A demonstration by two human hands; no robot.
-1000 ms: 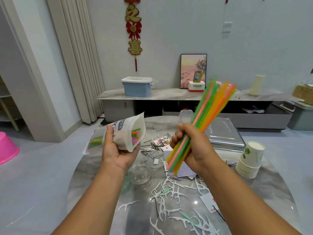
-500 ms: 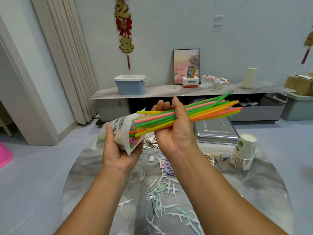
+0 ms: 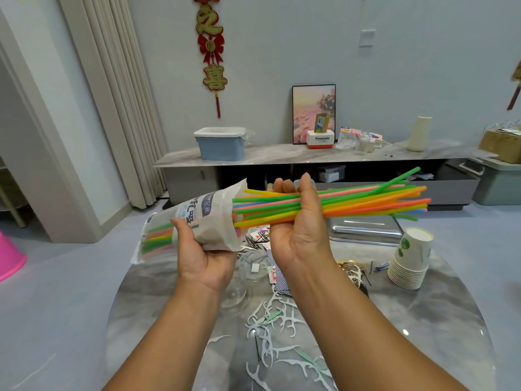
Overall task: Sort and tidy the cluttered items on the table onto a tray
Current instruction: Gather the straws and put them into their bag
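**Straws being fed into their bag**

A bundle of coloured straws is gripped near its middle by the right hand, fingers curled over the top and palm turned up. The bag is clasped round its middle by the left hand, with its open mouth turned toward the straws. Both are held in the air above the table.

The step in hand appears to be bagging the loose straws before they go to the tray, which lies behind the right hand. The bundle's long axis runs nearly level, left to right; its left ends sit at or just inside the mouth, the right ends fan out slightly. More straws already lie in the bag.

The next move probably calls for a leftward push along that axis, with the mouth kept wide so splayed tips are not caught.
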